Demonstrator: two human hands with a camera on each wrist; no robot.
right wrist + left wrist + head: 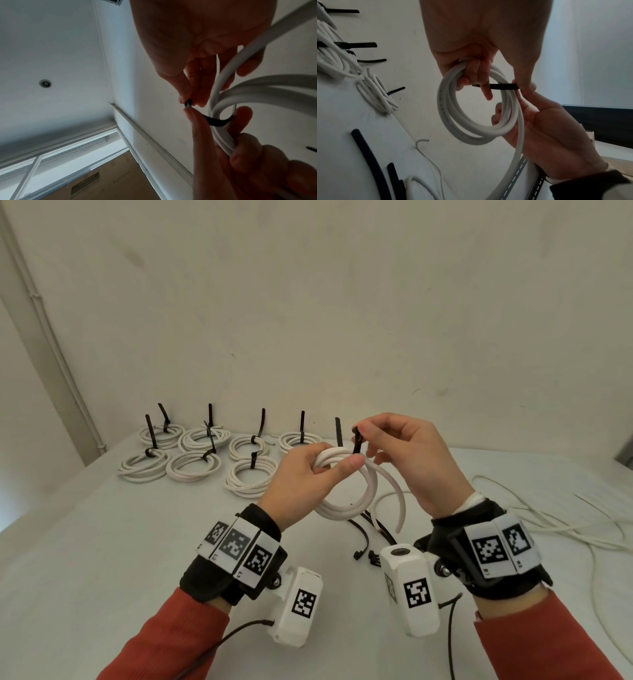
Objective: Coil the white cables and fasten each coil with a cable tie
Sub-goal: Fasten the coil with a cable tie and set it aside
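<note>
Left hand grips 1 white cable coil; right hand pinches 1 black cable tie; 8 tied coils behind.

White coil is held above the desk, one end hanging free; black tie wraps its top; seven tied coils lie behind.

Tied coils on the table: eight visible, each with one black tie. One further coil held in the hands, one tie on it. Loose ties: count unclear. Uncoiled cables: tangled, uncountable.
</note>
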